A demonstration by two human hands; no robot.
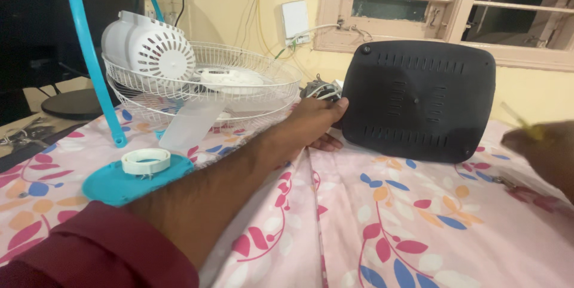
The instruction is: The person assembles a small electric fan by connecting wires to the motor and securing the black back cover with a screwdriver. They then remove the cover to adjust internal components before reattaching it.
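Disassembly looks well advanced: left hand (320, 122) grips the upright black back panel (418, 99) at its edge. Left of the panel lie the white fan guard (239, 78) and motor housing (146, 46), already apart. Right of it, the blurred right hand (541, 144) pinches a thin yellowish tool (519, 117).

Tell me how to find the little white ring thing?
Start at the big white wire fan cage on the flowery pink cloth. Look down and left to the flat turquoise plate beside the left arm. The white ring sits on it, the only small round white piece there.
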